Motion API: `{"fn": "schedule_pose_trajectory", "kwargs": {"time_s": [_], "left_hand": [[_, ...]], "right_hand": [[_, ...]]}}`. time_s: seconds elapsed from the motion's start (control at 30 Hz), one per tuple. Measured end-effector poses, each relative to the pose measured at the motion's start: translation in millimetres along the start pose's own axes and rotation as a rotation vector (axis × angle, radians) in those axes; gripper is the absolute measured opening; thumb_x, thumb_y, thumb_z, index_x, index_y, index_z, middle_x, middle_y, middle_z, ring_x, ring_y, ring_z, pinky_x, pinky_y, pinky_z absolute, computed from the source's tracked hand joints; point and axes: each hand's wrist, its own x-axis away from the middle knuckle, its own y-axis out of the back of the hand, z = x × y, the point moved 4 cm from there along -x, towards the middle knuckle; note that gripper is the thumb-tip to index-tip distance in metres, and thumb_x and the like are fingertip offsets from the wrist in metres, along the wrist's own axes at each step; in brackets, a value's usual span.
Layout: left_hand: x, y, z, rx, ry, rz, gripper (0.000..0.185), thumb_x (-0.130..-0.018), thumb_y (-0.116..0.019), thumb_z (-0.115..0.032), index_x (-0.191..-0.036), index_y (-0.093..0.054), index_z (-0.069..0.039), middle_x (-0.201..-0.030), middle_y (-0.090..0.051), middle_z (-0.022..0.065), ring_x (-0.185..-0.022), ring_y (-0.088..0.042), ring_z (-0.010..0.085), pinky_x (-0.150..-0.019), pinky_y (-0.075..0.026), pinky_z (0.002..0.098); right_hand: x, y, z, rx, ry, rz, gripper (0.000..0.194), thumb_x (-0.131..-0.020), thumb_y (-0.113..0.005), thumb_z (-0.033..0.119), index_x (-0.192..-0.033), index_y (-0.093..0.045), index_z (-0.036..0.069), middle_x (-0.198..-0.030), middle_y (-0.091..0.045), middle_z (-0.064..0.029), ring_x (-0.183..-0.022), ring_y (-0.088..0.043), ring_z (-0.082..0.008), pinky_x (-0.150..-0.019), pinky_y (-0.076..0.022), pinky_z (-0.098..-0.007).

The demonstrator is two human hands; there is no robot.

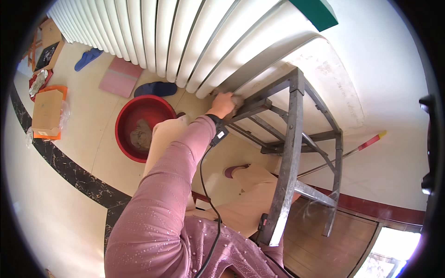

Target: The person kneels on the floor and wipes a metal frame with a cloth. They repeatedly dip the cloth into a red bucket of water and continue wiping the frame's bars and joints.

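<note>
My left hand, in a pink sleeve with a black strap and a cabled device at the wrist, is low by the wall at the near end of a white column radiator. It grips a grey-brown cloth, partly hidden by the hand and a metal frame. My right hand is not in view; part of the right sleeve shows behind the frame's leg. A red plastic basin with a crumpled wet-looking cloth in it stands on the floor, left of my left forearm.
A grey metal folding-ladder-like frame stands close on the right, with a red-handled pole behind it. Dark blue slippers, a pink square, a blue slipper and a cardboard box lie on the left floor.
</note>
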Motion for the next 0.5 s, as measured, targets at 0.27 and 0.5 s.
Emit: {"fn": "schedule_pose_trajectory", "kwargs": {"time_s": [0.27,0.5], "left_hand": [[4.2,53.0,-117.0,0.451,-0.507,-0.237,0.040,-0.075,-0.073,-0.009,-0.114,-0.064,-0.007,-0.113,-0.057,0.0165,-0.108,-0.057,0.0359,-0.092,-0.048,0.0391],[-0.6,28.9,-90.9,0.435,-0.389,-0.195,0.044,-0.074,-0.073,-0.004,-0.116,-0.061,-0.007,-0.112,-0.054,0.0173,-0.108,-0.055,0.0383,-0.092,-0.047,0.0401]], "right_hand": [[7.4,0.1,2.8,-0.373,-0.261,-0.015,0.024,-0.078,-0.072,0.011,-0.098,-0.063,0.002,-0.098,-0.061,-0.0140,-0.093,-0.059,-0.0296,-0.090,-0.0453,-0.0414],[9.6,-1.0,-4.9,-0.243,-0.305,0.059,0.031,-0.077,-0.071,0.005,-0.106,-0.060,0.003,-0.109,-0.054,-0.0141,-0.105,-0.055,-0.0288,-0.095,-0.0436,-0.0397]]}}
